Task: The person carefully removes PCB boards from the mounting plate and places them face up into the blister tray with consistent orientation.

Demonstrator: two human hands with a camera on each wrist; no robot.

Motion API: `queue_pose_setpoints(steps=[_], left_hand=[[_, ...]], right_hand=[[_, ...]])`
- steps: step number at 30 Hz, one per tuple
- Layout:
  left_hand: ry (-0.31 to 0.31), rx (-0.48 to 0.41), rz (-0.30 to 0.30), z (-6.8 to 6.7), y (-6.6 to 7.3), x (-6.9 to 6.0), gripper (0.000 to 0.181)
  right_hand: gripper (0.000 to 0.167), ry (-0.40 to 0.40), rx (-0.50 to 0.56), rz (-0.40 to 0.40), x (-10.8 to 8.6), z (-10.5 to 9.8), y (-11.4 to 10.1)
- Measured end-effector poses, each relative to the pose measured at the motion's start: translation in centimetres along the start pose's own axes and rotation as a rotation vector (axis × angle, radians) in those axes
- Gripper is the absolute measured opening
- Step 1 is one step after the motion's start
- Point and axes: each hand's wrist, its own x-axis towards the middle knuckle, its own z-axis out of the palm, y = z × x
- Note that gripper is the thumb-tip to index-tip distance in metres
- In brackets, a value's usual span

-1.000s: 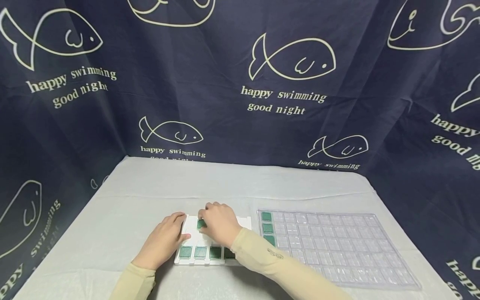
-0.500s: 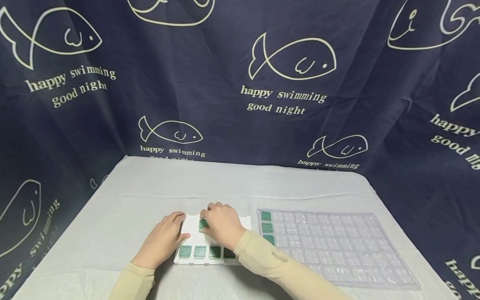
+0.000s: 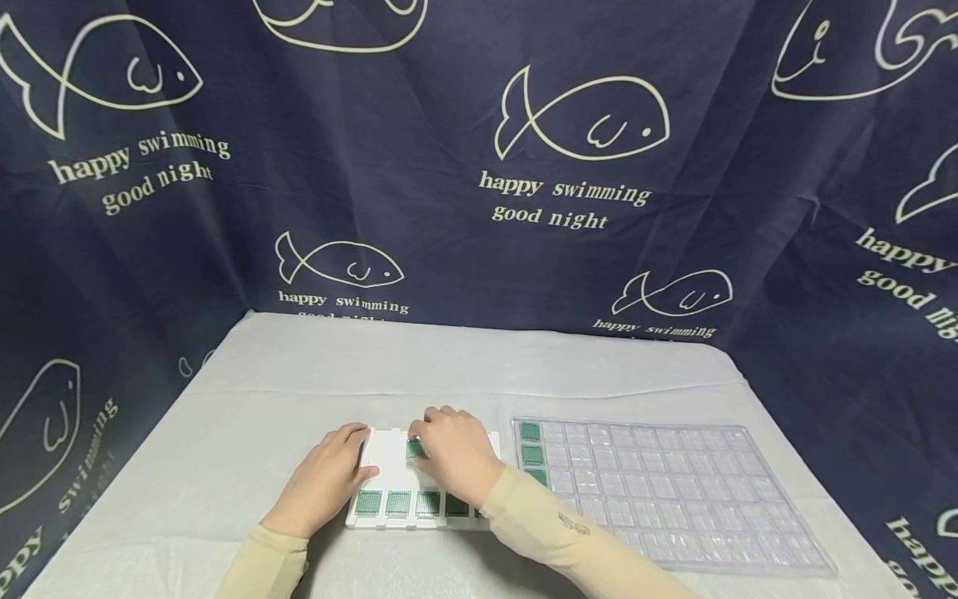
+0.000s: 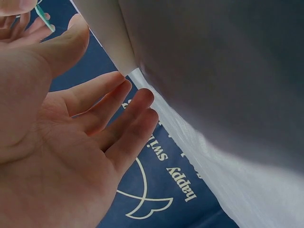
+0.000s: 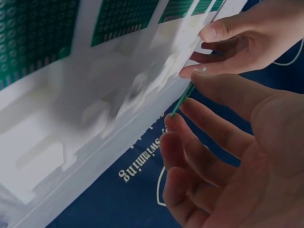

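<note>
Pinching a green board (image 3: 415, 449) by its edges with my right hand (image 3: 458, 452) over the far part of the white rack (image 3: 385, 457), I judge that a slipping pinch could drop it. My left hand (image 3: 322, 478), fingers nearly straight, touches the rack's left edge; a knock could shift the near row of boards (image 3: 428, 504). My right sleeve (image 3: 576, 537) partly hides the clear tray (image 3: 674, 486) at right.

The green boards (image 5: 126, 19) bear grids of rings; the holder (image 3: 391, 467) is white, the tray (image 3: 674, 499) clear, the surface (image 3: 479, 362) off-white, the sleeves (image 3: 265, 561) cream, the navy cloth (image 3: 449, 175) printed with pale fish and words.
</note>
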Motion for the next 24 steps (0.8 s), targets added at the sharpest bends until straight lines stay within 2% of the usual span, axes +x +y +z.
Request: queue_pose_setpoints(steps=[14, 24], left_hand=[[0.002, -0.005, -0.013, 0.1, 0.1, 0.0, 0.058], [0.015, -0.002, -0.008, 0.2, 0.1, 0.0, 0.059]], right_hand=[[0.026, 0.013, 0.073, 0.022, -1.8, -0.5, 1.2], [0.025, 0.072, 0.089, 0.005, -3.2, -1.0, 1.8]])
